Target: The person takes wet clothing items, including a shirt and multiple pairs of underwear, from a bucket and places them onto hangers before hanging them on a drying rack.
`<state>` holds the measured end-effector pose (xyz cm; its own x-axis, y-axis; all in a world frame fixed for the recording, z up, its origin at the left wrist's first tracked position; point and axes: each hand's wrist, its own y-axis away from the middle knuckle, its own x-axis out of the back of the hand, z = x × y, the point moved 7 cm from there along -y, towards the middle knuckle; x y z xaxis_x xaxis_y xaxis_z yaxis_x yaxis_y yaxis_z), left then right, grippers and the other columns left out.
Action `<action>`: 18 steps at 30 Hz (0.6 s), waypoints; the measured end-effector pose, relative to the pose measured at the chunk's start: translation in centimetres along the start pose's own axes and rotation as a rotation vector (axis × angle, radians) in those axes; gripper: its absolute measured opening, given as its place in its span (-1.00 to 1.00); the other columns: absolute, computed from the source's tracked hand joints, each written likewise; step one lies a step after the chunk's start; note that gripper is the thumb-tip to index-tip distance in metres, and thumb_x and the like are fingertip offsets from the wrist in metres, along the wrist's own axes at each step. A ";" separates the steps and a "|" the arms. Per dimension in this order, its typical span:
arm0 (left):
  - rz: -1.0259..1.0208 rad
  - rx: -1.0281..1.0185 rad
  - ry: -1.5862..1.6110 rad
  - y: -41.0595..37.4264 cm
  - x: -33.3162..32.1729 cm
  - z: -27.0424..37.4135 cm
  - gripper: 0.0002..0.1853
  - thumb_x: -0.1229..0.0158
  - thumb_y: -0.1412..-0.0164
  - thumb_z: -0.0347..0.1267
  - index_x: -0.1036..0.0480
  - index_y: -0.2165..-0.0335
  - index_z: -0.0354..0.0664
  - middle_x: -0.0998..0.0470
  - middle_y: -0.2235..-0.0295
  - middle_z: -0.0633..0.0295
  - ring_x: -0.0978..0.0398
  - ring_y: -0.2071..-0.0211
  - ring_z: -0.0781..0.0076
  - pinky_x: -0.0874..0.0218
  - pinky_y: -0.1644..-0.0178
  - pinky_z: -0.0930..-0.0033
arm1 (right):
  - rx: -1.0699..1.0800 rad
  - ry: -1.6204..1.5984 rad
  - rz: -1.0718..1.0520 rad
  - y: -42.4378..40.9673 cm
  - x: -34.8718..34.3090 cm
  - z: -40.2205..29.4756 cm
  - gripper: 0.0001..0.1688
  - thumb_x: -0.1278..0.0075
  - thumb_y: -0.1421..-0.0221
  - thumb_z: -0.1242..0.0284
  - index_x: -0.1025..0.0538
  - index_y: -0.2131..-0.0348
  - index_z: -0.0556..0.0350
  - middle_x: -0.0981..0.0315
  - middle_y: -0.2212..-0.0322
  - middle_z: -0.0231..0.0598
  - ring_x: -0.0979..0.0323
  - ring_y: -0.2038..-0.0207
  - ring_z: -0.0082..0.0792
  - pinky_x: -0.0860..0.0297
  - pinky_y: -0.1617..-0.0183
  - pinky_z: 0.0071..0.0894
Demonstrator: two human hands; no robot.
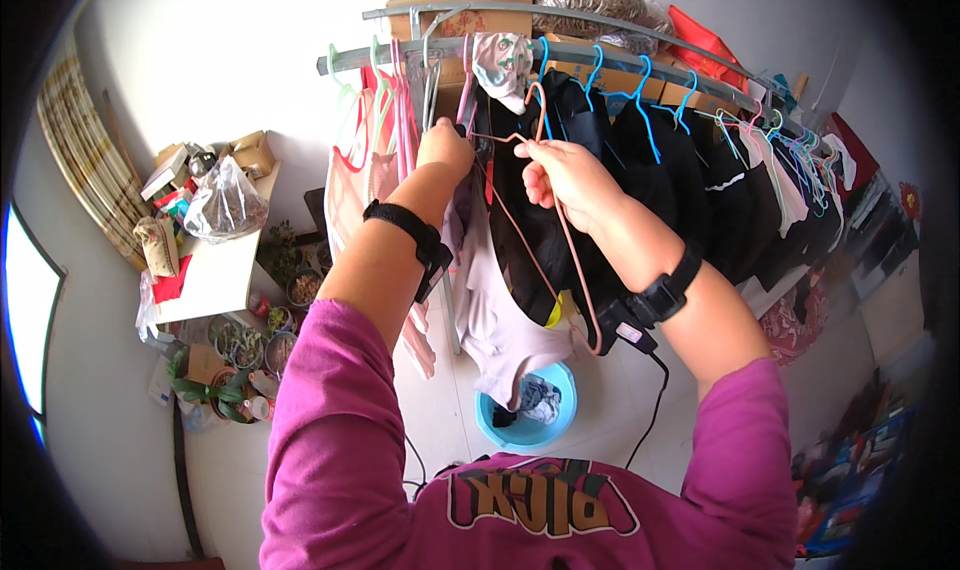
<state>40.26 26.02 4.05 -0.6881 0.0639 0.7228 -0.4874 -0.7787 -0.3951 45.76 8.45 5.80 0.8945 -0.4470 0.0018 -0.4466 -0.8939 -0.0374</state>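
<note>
My right hand (566, 180) grips a dusty-pink clothes hanger (579, 292) below its hook, which points up. One end of the hanger reaches left to my left hand (445, 150). That hand is closed on the upper part of a pale mauve sleeveless garment (499, 330), close to the rack; the exact grip is hidden behind the fingers. The garment hangs down below it over the near side of black clothes. Its lower tip hangs over a light-blue basin (526, 439) on the floor, which holds dark and grey cloth.
A metal clothes rail (487, 47) carries pink clothes (352, 187), a patterned cloth (501, 67) and black clothes on blue hangers (643, 97). Left stands a white table (214, 289) bearing bags and boxes, with potted plants (225, 394) beside it. A black cable (660, 405) hangs from my right wrist strap.
</note>
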 end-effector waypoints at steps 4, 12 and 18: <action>0.171 0.013 0.068 -0.2 0.6 -1.0 -0.73 0.08 0.08 -0.42 -0.37 0.35 -0.35 -0.43 0.41 -0.15 -0.39 0.31 -0.02 -0.22 0.20 0.17 | 0.031 -0.030 -0.003 -3.5 -0.6 -1.2 -0.76 0.21 -0.07 0.34 -0.36 0.38 0.15 -0.24 0.72 -0.41 -0.19 0.73 -0.60 -0.08 0.70 -0.69; 0.254 0.053 0.110 0.4 2.5 -2.9 -0.73 0.12 0.09 -0.46 -0.38 0.35 -0.36 -0.42 0.40 -0.15 -0.38 0.29 -0.03 -0.21 0.19 0.18 | 0.003 -0.077 -0.058 -5.0 -2.6 -1.5 -0.75 0.19 -0.05 0.31 -0.34 0.43 0.15 -0.22 0.75 -0.37 -0.17 0.76 -0.57 -0.03 0.75 -0.66; 0.217 0.080 0.086 0.7 3.1 -3.7 -0.69 0.20 0.02 -0.49 -0.36 0.25 -0.21 -0.40 0.32 -0.09 -0.37 0.26 0.00 -0.21 0.19 0.17 | -0.079 -0.160 -0.032 0.7 -0.4 1.7 -0.76 0.21 -0.08 0.34 -0.34 0.33 0.13 -0.16 0.76 -0.43 -0.10 0.78 -0.62 0.04 0.75 -0.70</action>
<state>35.83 27.92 3.91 -0.8170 -0.0601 0.5735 -0.2814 -0.8265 -0.4876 45.10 8.06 4.09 0.8972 -0.4127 -0.1572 -0.4120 -0.9104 0.0387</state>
